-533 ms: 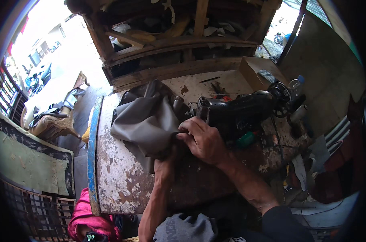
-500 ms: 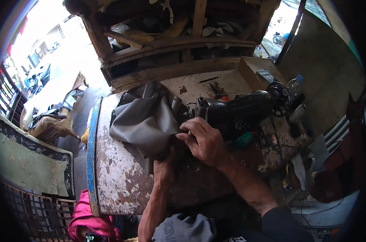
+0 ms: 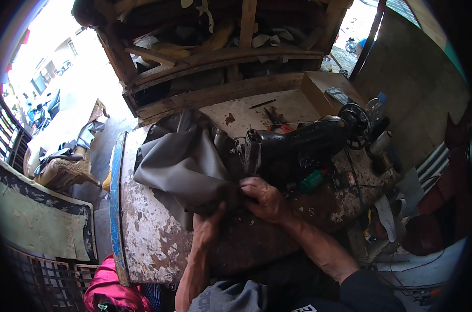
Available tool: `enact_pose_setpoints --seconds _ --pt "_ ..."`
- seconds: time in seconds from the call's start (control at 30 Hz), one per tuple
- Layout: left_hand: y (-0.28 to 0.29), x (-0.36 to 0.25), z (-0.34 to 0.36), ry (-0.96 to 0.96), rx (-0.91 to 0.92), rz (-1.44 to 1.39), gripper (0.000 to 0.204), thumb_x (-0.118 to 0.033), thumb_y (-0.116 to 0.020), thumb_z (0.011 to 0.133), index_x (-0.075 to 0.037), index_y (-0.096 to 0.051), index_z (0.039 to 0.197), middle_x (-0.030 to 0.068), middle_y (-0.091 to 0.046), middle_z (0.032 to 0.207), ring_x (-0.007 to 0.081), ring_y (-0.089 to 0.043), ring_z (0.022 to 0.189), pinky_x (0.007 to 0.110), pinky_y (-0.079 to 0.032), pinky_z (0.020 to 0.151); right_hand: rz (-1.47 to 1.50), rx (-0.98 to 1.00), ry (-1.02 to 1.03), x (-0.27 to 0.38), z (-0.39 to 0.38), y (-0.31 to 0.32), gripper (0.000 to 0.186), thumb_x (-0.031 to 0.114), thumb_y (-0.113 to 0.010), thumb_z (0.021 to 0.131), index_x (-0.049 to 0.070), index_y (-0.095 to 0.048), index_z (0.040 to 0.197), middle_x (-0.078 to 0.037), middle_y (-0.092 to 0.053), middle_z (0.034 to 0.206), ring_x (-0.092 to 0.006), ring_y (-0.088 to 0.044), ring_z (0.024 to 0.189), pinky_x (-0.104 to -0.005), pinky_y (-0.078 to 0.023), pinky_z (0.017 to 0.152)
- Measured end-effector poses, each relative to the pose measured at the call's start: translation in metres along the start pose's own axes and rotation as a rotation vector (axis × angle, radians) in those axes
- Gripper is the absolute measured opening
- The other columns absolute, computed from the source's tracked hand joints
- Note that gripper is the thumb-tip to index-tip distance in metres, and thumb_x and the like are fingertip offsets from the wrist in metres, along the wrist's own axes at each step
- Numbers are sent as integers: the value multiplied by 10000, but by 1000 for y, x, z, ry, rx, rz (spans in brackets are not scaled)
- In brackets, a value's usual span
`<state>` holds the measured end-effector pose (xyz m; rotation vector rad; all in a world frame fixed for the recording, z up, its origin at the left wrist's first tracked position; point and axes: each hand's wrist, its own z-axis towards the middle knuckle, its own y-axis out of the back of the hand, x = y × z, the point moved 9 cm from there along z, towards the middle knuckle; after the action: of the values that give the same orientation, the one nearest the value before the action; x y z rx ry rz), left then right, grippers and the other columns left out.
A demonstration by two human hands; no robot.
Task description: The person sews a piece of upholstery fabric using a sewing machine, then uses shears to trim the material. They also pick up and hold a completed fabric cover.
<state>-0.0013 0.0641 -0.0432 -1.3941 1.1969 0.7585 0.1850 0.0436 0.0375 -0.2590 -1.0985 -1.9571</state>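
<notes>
Grey material (image 3: 186,166) is in the grip of both hands (image 3: 208,224) (image 3: 267,200); clothing (image 3: 368,292) bears white lettering (image 3: 305,309).

Curled right hand (image 3: 263,199) near left hand (image 3: 208,223), left thumb (image 3: 221,209) upward.

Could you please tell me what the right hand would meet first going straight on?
The right hand would probably meet the grey material first: it points into its folds, though depth and contact are unclear.

- Cardboard box (image 3: 318,89) on far side of surface (image 3: 153,244).
- Clear bottle (image 3: 373,108), blue cap, right of box.
- Thin dark stick (image 3: 263,104) left of box, lying flat.
- Pink cloth (image 3: 111,286) beside surface's near-left corner.
- Carved furniture (image 3: 64,174), left, fabric (image 3: 88,135) on top.
</notes>
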Motion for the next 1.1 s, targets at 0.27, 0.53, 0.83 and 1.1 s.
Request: enact_pose_setpoints --seconds 0.27,0.53,0.83,1.1 --pt "-8 -17 -25 -13 61 246 461 -174 -786 960 33 -629 1341 109 -697 1271 211 -648 1172 362 -517 1032 -37 99 75 16 -18 -1 304 39 -765 702 25 -718 1002 -136 -727 1054 -340 -720 1018 -419 -596 904" --pt "-20 -157 -91 -158 76 1197 282 -169 -706 954 -26 -750 1193 189 -778 1075 369 -762 1004 410 -591 845 -209 13 83 30 -38 -5 157 122 -658 745 58 -712 877 -97 -676 953 -298 -688 976 -436 -587 888" --pt "-103 -37 -3 -427 878 1552 602 -414 -555 1048 -149 -497 1586 82 -475 1644 314 -398 1540 488 -293 1232 -274 178 7 37 -45 -1 184 168 -629 865 33 -734 934 -108 -722 1029 -281 -642 1025 -425 -539 941" --pt "-100 -40 -10 -511 784 1552 592 -455 -596 1037 -85 -591 1498 91 -550 1581 319 -440 1512 506 -345 1187 -285 134 28 36 -49 4 185 184 -657 887 30 -758 868 -109 -756 1085 -275 -647 1055 -430 -540 909"
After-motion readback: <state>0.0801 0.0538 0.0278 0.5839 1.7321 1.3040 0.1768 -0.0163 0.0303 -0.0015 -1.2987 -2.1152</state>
